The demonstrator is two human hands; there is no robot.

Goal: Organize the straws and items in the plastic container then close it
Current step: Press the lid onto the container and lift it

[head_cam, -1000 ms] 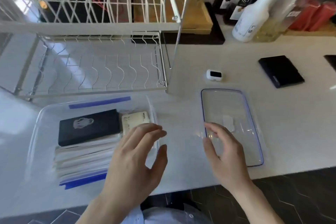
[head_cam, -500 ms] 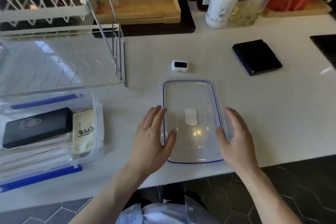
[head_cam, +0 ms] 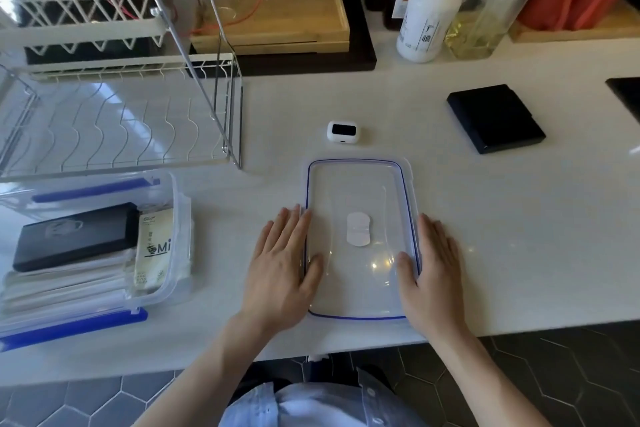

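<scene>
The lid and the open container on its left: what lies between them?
In the head view, only the left hand, flat at the lid's left edge, and bare white counter beside the container.

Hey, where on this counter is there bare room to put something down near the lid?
Bare counter lies right of the lid, below the black pad, and between the lid and the open container. The back edge is crowded with bottles and a wooden tray; the dish rack fills the left.
</scene>
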